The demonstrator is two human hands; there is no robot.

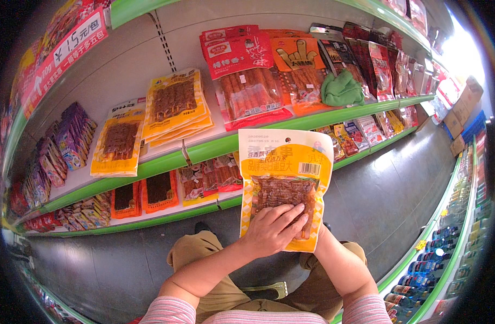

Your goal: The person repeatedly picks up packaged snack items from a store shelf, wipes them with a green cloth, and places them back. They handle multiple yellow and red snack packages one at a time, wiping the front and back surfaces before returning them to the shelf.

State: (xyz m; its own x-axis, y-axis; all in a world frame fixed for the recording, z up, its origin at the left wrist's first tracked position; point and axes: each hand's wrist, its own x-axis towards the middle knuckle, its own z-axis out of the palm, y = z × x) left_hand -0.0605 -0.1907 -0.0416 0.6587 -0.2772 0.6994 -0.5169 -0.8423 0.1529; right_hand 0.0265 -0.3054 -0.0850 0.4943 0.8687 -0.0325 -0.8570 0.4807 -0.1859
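Note:
A yellow and white snack packet (pixel 286 158) with a clear window stands upright before me, its barcode side towards me. My left hand (pixel 274 231) lies flat over the window with its fingers spread. Behind the packet, my right hand (pixel 321 235) is almost wholly hidden; only the wrist side shows at the lower right edge, so its grip is not visible. On the shelf, a stack of similar yellow packets (pixel 174 101) lies at the left of centre, beside another yellow packet (pixel 117 141). A crumpled green cloth (pixel 342 89) rests on the packets at the right.
Green-edged shelves (pixel 247 139) hold red packets (pixel 247 77), orange packets (pixel 300 73) and purple packets (pixel 73 133). A low stool (pixel 267 289) is between my legs. Bottles (pixel 421 267) line a shelf on the right. Cardboard boxes (pixel 460 111) are stacked at the far right.

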